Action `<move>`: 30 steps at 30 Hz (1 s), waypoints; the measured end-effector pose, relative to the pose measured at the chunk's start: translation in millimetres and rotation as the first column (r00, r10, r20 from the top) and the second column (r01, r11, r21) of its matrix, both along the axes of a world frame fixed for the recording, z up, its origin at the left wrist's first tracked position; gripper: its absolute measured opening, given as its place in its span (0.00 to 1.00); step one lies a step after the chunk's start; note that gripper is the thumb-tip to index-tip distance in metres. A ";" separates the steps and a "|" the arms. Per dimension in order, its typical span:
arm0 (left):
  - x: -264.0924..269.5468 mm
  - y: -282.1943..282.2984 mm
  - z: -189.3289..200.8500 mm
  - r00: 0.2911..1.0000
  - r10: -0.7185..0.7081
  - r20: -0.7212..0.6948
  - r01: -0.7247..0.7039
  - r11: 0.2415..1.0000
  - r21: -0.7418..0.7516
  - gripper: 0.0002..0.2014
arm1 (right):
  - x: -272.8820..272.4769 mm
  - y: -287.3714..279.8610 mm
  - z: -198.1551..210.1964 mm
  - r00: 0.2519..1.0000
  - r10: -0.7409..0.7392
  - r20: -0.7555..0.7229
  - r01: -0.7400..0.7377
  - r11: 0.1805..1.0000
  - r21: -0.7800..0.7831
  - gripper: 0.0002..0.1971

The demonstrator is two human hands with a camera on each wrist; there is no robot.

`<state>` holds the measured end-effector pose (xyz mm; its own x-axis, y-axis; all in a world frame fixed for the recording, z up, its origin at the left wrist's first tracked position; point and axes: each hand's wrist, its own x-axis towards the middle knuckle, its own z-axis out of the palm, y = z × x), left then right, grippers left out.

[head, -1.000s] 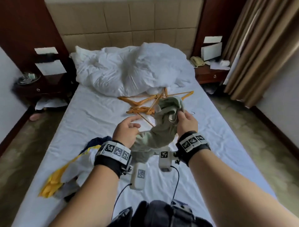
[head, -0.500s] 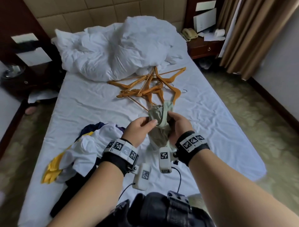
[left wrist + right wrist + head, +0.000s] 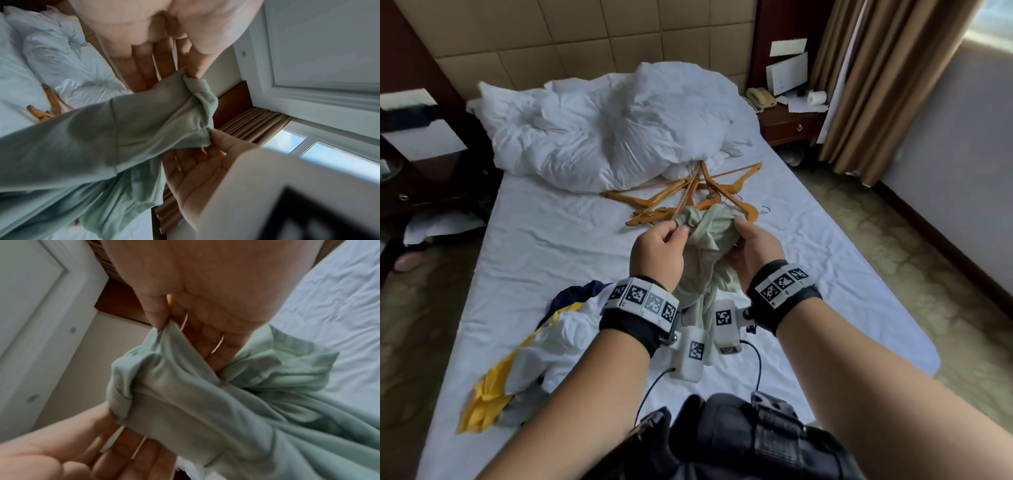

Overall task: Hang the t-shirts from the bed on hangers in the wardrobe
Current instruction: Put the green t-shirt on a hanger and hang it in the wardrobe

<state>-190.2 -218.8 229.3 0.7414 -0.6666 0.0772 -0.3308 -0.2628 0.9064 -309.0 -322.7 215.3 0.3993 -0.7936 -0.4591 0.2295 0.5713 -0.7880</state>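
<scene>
The pale green t-shirt (image 3: 709, 233) hid most of the right hand's fingers (image 3: 743, 224) and part of the wooden hangers (image 3: 681, 198) (their hooks too small to count).

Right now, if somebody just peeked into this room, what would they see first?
Probably the two hands in the middle: the left hand and right hand each pinch a scrunched pale green t-shirt above the bed. Just behind it lies a tangle of orange wooden hangers, in front of a big rumpled white duvet. Near the left arm sits a heap of white, yellow and navy clothes.
</scene>
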 end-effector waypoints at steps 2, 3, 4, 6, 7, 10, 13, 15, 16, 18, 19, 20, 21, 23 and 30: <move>9.5 0.0 7.2 1.000 0.019 0.003 -0.019 0.999 -0.042 0.11 | 7.1 -3.7 0.3 0.990 -0.076 -0.119 0.067 0.995 -0.079 0.12; 14.4 -0.3 9.6 1.000 0.024 0.002 -0.023 0.998 -0.066 0.10 | 9.1 -6.4 0.4 0.981 -0.111 -0.162 0.093 0.990 -0.110 0.11; 19.3 -0.5 11.3 1.000 0.021 -0.002 -0.021 0.996 -0.090 0.10 | 10.1 -11.0 -1.3 0.971 -0.143 -0.193 0.118 0.984 -0.135 0.11; 29.8 -0.7 12.6 1.000 0.017 -0.009 -0.018 0.992 -0.128 0.12 | 12.5 -20.4 -3.4 0.952 -0.211 -0.220 0.172 0.968 -0.184 0.12; 35.4 -0.5 12.8 1.000 0.021 -0.013 -0.023 0.989 -0.143 0.13 | 11.9 -21.3 2.0 0.938 -0.244 -0.246 0.193 0.957 -0.214 0.13; 54.5 -1.9 11.3 0.997 0.045 -0.062 -0.056 0.980 -0.192 0.12 | 5.9 -25.5 14.7 0.894 -0.322 -0.313 0.232 0.928 -0.291 0.17; 69.1 -7.9 6.2 0.984 0.025 -0.174 -0.065 0.971 -0.228 0.10 | 1.5 -33.2 18.8 0.862 -0.419 -0.285 0.320 0.886 -0.335 0.17; 75.7 -11.4 0.1 0.974 0.001 -0.226 -0.055 0.971 -0.232 0.13 | 5.9 -34.4 21.6 0.843 -0.421 -0.335 0.294 0.882 -0.369 0.13; 78.5 -12.5 -1.7 0.970 -0.002 -0.243 -0.054 0.973 -0.225 0.14 | 8.3 -35.0 21.4 0.834 -0.427 -0.350 0.290 0.878 -0.382 0.13; 85.2 -16.3 -4.7 0.961 0.003 -0.277 -0.066 0.973 -0.219 0.16 | 14.0 -42.5 18.6 0.843 -0.437 -0.314 0.312 0.872 -0.377 0.12; 88.8 -19.4 -6.1 0.956 0.005 -0.294 -0.071 0.974 -0.215 0.16 | 14.2 -45.9 18.8 0.856 -0.420 -0.301 0.303 0.879 -0.367 0.13; 91.3 -22.9 -7.3 0.950 0.006 -0.311 -0.075 0.975 -0.208 0.15 | 16.4 -44.2 24.7 0.888 -0.379 -0.262 0.295 0.904 -0.309 0.14; 93.1 -26.7 -9.8 0.944 -0.001 -0.330 -0.066 0.979 -0.194 0.13 | 17.0 -41.6 32.5 0.894 -0.380 -0.239 0.307 0.906 -0.293 0.14; 90.4 -33.6 -12.5 0.936 -0.037 -0.351 -0.008 0.992 -0.126 0.12 | 15.5 -31.4 48.5 0.917 -0.379 -0.123 0.350 0.915 -0.201 0.11; 51.4 -60.2 -26.2 0.811 -0.330 -0.483 0.336 0.939 -0.078 0.45 | -3.6 -30.6 79.1 0.965 -0.191 0.181 0.205 0.977 -0.058 0.13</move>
<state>-138.8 -279.1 203.1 0.4145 -0.8781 -0.2389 0.0780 -0.2273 0.9707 -312.6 -353.3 294.4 0.2991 -0.8945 -0.3323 0.4692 0.4411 -0.7650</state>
